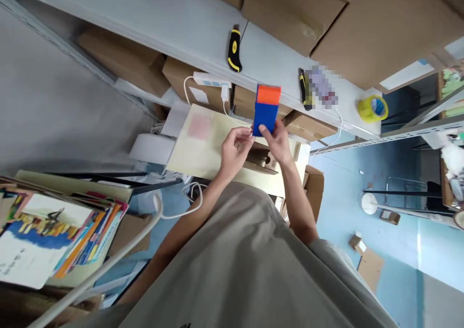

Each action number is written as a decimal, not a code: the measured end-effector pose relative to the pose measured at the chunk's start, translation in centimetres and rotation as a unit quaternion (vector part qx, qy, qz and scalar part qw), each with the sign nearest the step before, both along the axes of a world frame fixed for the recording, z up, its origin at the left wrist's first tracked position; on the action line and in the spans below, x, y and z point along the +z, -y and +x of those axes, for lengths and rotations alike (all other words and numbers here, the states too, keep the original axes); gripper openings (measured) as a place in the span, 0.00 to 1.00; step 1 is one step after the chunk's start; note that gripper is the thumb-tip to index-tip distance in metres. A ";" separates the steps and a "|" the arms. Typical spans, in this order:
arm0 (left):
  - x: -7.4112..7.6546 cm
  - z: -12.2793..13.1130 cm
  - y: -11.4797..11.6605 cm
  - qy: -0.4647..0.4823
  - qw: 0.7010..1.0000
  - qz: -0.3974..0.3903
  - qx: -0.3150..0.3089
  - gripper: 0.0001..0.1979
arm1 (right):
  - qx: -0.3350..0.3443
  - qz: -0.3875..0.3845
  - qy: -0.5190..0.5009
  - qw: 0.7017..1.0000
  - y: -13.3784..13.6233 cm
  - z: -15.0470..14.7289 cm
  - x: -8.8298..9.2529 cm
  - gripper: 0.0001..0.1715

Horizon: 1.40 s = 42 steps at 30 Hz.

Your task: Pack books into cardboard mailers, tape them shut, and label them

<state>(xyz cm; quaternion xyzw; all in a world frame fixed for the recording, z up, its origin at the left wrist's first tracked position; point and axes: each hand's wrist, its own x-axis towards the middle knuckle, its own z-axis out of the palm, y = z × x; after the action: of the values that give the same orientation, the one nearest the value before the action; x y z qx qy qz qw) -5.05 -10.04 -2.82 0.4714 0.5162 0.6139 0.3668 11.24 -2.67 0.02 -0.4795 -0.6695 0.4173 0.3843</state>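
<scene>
A flat blue box with an orange top end (266, 118) is held upright in my right hand (280, 143), thumb across its lower front. My left hand (234, 153) is just left of the box's lower corner. Its thumb and forefinger are pinched together, and whatever is between them is too small to make out. Below both hands, an open cardboard box (261, 160) lies on the cream table (210, 151). A pale pink sheet (200, 126) rests on the table's left part.
On the grey shelf ahead are a black-and-yellow utility knife (234, 50), a second knife (303, 89) and yellow tape (372, 108). A white power strip (211, 79) is at the shelf's edge. Cardboard boxes (297, 14) stand behind. Books (90, 236) are stacked at left.
</scene>
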 end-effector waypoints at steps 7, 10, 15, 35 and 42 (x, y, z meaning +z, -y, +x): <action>0.7 -0.5 4.3 -0.054 0.998 -0.022 -0.034 0.20 | -0.042 -0.119 -0.091 0.988 8.7 -1.1 -1.0 0.44; 1.2 -1.2 4.6 -0.082 0.994 -0.020 -0.071 0.17 | -0.045 -0.123 -0.093 0.987 9.0 -1.1 -0.9 0.40; 2.3 -2.6 3.8 -0.086 0.989 -0.012 -0.120 0.16 | -0.058 -0.095 -0.062 0.992 9.1 -0.4 -0.9 0.40; 2.9 -6.0 -1.1 0.137 0.943 -0.155 -0.259 0.26 | 0.180 -0.004 0.298 0.938 7.6 6.0 5.7 0.29; 1.1 -5.5 -1.0 0.167 0.942 -0.155 -0.248 0.23 | 0.200 -0.011 0.327 0.924 7.0 6.8 6.2 0.32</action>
<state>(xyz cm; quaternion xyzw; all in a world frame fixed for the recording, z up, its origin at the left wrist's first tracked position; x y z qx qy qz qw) -10.52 -9.03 -1.72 0.4126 0.4032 0.4859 0.6566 18.06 -9.64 6.18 -0.4502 -0.8350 0.3128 0.0471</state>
